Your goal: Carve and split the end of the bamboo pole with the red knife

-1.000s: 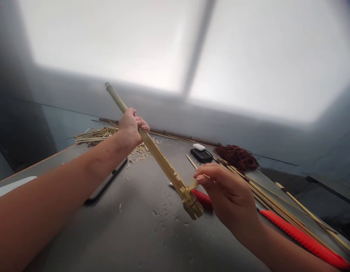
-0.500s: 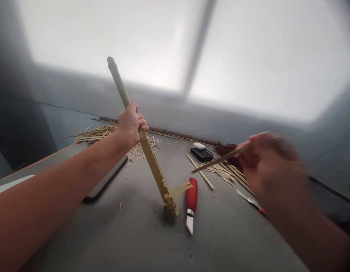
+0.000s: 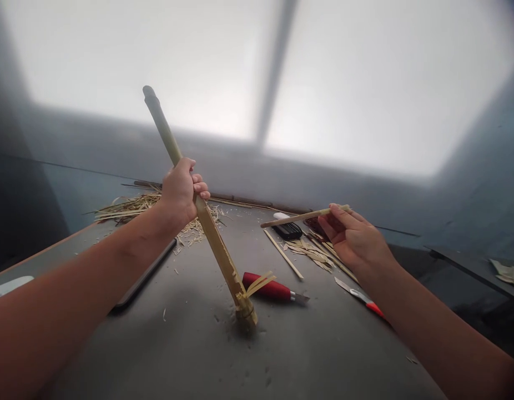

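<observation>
To keep things steady, the left hand [image 3: 177, 186] would do well to hold the bamboo pole [image 3: 215, 241] firmly, with its lower end braced on the counter [image 3: 190, 355], and the right hand [image 3: 363, 244] to grip the flat stick [image 3: 296, 218] lightly, so that it does not flex or catch the loose strips [image 3: 259, 282] that jut from the pole near its foot. Both sets of fingers are best kept off the bare blade of the red-handled knife [image 3: 269, 287], which lies just beside the foot, its tip toward 4 o'clock. The left fingers are wrapped around the pole, which leans from 11 o'clock at its top down to 5 o'clock, passing through the fist. The right fingers pinch the stick near one end, and the rest reaches out from them toward 9 o'clock, well apart from the pole. Shavings [image 3: 194, 230] lie on the counter around 6 o'clock of the left fingers.
</observation>
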`<state>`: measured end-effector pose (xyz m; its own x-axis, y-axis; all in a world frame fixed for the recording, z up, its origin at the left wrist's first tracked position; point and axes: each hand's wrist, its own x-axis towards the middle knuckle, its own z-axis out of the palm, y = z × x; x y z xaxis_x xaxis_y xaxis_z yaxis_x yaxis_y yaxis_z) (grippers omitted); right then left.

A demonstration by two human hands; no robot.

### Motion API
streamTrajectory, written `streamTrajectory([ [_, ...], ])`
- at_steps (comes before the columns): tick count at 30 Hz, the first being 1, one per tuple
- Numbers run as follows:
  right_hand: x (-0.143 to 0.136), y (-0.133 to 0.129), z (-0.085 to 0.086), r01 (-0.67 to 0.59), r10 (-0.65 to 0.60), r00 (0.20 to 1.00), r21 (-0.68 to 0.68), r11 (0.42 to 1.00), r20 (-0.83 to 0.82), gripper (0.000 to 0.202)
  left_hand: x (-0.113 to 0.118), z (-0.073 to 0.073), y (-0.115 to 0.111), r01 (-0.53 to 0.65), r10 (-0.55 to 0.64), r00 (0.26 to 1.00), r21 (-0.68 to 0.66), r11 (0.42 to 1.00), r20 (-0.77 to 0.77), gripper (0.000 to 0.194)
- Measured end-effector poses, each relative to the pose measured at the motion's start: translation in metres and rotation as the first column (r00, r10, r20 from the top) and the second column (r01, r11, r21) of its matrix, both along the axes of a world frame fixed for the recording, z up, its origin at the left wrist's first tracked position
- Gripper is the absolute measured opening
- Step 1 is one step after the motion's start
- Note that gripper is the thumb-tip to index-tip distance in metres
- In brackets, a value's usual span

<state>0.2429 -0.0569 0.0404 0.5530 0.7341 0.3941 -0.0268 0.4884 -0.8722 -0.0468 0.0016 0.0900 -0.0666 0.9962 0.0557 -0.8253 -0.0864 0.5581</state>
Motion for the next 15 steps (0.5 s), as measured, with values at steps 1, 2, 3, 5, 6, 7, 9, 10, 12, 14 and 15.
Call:
streamTrajectory([
  [1,-0.002,-0.001,-0.001,-0.005,0.005,1.000,-0.028,1.000,-0.014,0.021,0.000,0.000,0.000,-0.006,0.006,1.000,0.001,1.000,-0.011,0.026],
  [2,-0.004,-0.001,-0.002,-0.012,0.011,1.000,-0.057,0.998,-0.015,0.021,0.000,0.000,0.000,-0.010,0.010,1.000,0.005,1.000,-0.023,0.026],
  [3,-0.006,-0.001,-0.003,-0.018,0.018,1.000,-0.084,0.996,-0.005,0.022,0.000,0.000,0.000,-0.012,0.012,0.999,0.009,1.000,-0.033,0.025],
  [5,-0.010,-0.001,-0.009,-0.026,0.031,0.999,-0.126,0.992,0.036,0.026,0.000,0.000,0.000,-0.008,0.008,0.999,0.013,1.000,-0.033,0.026],
  [6,-0.011,0.000,-0.012,-0.025,0.036,0.997,-0.145,0.989,0.071,0.028,0.000,0.000,0.000,-0.003,0.003,1.000,0.012,1.000,-0.025,0.026],
  [7,-0.013,0.000,-0.016,-0.021,0.040,0.993,-0.162,0.987,0.114,0.030,0.000,0.000,0.000,0.005,-0.005,1.000,0.011,1.000,-0.016,0.026],
  [9,-0.015,0.001,-0.024,0.004,0.041,0.973,-0.193,0.981,0.226,0.030,0.000,0.000,0.001,0.022,-0.022,1.000,0.007,1.000,-0.004,0.028],
  [10,-0.015,0.002,-0.028,0.024,0.039,0.954,-0.207,0.978,0.296,0.029,0.000,0.000,0.001,0.030,-0.030,1.000,0.007,1.000,-0.002,0.028],
  [12,-0.015,0.002,-0.034,0.074,0.041,0.889,-0.231,0.970,0.456,0.029,-0.001,0.000,0.002,0.046,-0.046,0.999,0.013,0.999,0.004,0.028],
  [14,-0.015,0.000,-0.039,0.111,0.067,0.784,-0.244,0.963,0.617,0.029,-0.002,-0.001,0.003,0.057,-0.057,0.998,0.021,0.998,0.009,0.028],
  [15,-0.016,-0.002,-0.040,0.118,0.085,0.725,-0.245,0.962,0.683,0.029,-0.002,-0.001,0.003,0.058,-0.058,0.998,0.027,0.998,0.008,0.028],
])
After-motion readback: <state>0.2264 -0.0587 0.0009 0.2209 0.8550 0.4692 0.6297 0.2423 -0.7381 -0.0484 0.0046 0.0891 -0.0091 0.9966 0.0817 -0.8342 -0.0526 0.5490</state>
